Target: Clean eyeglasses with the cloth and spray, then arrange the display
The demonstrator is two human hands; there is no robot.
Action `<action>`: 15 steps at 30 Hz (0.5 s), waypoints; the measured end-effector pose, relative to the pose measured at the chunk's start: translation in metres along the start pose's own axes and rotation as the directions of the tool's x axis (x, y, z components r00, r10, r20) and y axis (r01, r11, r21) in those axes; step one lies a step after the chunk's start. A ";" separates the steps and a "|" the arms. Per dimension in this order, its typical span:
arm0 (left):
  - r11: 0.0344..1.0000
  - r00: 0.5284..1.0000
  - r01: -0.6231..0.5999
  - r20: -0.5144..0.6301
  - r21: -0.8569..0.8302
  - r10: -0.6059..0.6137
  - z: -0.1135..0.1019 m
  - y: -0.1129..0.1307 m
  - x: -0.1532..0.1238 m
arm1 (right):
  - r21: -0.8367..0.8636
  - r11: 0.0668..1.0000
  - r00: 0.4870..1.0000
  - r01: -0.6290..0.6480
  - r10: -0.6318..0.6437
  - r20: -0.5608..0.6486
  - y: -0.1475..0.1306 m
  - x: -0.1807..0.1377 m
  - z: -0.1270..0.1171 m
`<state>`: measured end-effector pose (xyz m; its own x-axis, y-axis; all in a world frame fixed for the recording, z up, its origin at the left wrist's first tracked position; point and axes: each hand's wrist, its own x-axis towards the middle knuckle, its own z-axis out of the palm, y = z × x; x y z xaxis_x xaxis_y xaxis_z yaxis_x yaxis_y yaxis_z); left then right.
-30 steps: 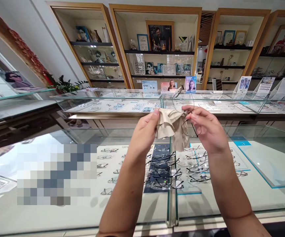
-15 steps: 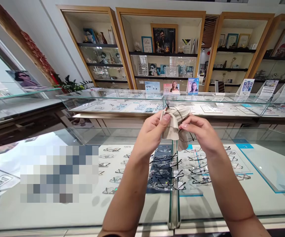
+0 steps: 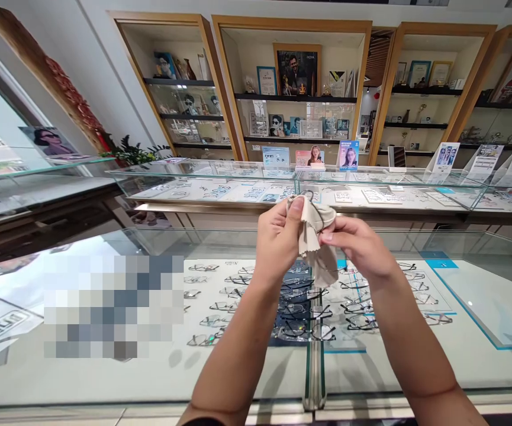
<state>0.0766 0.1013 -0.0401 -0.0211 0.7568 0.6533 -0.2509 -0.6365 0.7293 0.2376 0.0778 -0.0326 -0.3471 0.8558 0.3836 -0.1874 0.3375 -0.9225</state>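
Observation:
Both my hands are raised over the front glass counter, working on a beige cloth (image 3: 311, 236) and a pair of glasses (image 3: 316, 208) with a thin dark frame. My left hand (image 3: 280, 236) is closed, its thumb pressing the cloth against the fingers. From the right side, my right hand (image 3: 357, 239) pinches the glasses and the cloth between thumb and fingers. Folds of cloth cover most of the frame, and only a dark curved piece shows above them. The cloth's loose end hangs down between my hands.
Below my hands, several rows of glasses (image 3: 298, 309) lie inside the glass display case (image 3: 256, 376). A second glass counter (image 3: 220, 207) stands across from me, with small advertising cards (image 3: 348, 155) on top. Wooden-framed shelves (image 3: 293, 94) line the back wall. A patch at left is blurred out.
The glasses have turned and now show less outside the cloth. My left hand has tipped more upright and shifted slightly right, and the cloth's loose end hangs lower.

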 end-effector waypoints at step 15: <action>0.997 0.996 0.035 -0.082 -0.063 -0.040 0.010 -0.007 -0.001 | 0.040 0.998 0.999 -0.037 0.036 0.040 0.005 0.002 0.003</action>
<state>0.0877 0.1039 -0.0439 -0.0907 0.7913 0.6046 -0.3120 -0.5991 0.7373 0.2331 0.0798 -0.0362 -0.3899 0.8510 0.3517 -0.2113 0.2890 -0.9337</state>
